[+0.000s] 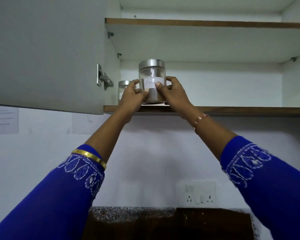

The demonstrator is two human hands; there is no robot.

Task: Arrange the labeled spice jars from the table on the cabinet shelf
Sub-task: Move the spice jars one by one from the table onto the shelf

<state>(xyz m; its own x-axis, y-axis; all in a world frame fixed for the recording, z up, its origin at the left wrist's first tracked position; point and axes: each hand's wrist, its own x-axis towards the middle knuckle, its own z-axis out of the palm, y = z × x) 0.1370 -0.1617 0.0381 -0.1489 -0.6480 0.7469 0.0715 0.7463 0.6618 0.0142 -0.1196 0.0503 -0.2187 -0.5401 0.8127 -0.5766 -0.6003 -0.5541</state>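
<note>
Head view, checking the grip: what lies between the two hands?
The labeled spice jar, held between left hand and right hand, shown in the head view.

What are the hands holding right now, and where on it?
Both hands hold one labelled glass spice jar at the lower shelf's front edge: left hand and right hand grip opposite sides of its body, thumbs in front near the label.

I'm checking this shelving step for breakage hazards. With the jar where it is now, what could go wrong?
1. The glass spice jar, gripped by the left hand and right hand, sits at the front edge of the lower shelf; released here, it might tip off.
2. Pushed left, it could knock the second jar behind the left hand.
3. The right thumb covers part of the label, so it may end up facing askew.
</note>
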